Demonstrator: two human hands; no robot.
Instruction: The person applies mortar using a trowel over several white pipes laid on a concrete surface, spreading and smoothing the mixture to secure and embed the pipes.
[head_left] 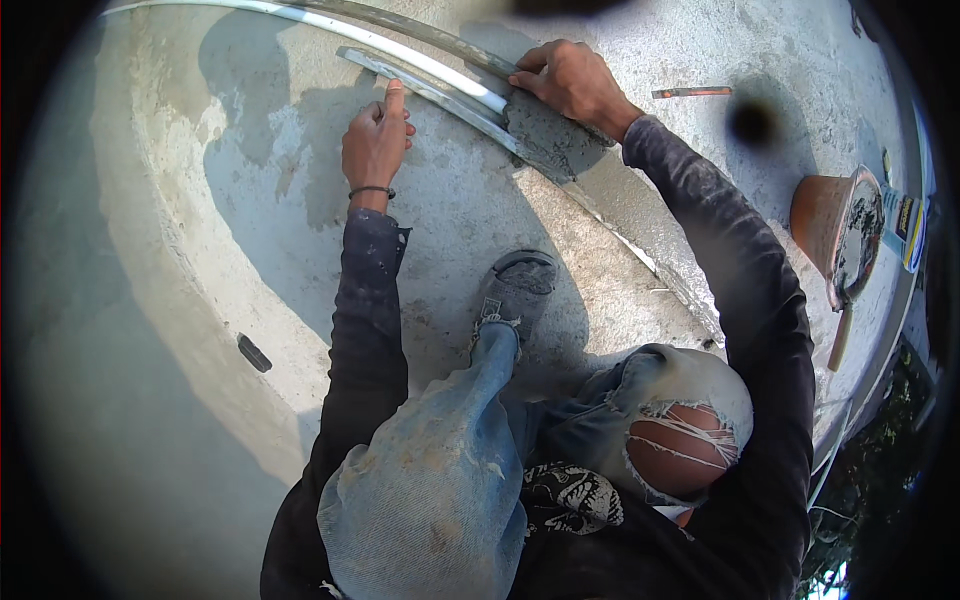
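Observation:
My right hand point(575, 85) pinches the near end of a long, mortar-stained grey strip point(440, 38) between thumb and fingers. Just below it, wet grey mortar point(555, 138) is spread on the curved concrete edge. A white strip point(410, 55) curves alongside and ends at this mortar. Below that lies a shorter grey strip point(440, 98), its near end at the mortar. My left hand point(374, 150) is closed, one finger stretched up to this shorter strip's lower side. The other fingers are curled, and anything inside them is hidden.
A brown bucket point(820, 220) at the right holds mortar, with a wooden-looking handle point(840, 340) below its rim. Beside it sits a blue and yellow package point(908, 232). A thin orange-red tool point(692, 92) lies at the far right, a small black object point(254, 353) at the left.

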